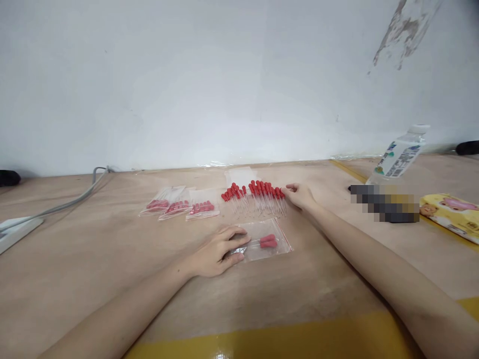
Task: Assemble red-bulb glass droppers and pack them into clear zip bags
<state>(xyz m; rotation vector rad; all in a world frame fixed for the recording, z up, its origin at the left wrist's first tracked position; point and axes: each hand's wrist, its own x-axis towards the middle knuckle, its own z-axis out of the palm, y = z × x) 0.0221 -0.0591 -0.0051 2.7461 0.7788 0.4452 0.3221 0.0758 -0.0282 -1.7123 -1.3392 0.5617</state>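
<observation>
My left hand (220, 251) lies on the left part of a clear zip bag (258, 254), thumb and fingers spread apart. Inside that bag are droppers (268, 241) with red bulbs and clear stems; their left ends are hard to make out. Farther back, my right hand (299, 196) reaches the right end of a row of loose red-bulbed droppers (264, 192), its fingertips closed at the bulb of the end dropper (282, 193). The loose droppers lie side by side, bulbs pointing away from me.
Several filled zip bags (203, 204) with red bulbs lie left of the loose droppers. A white sheet or bag (239, 176) lies behind them. At right are a plastic bottle (400, 154), a blurred-out dark object, and a yellow packet (449, 212). A grey cable (71, 204) runs along the left.
</observation>
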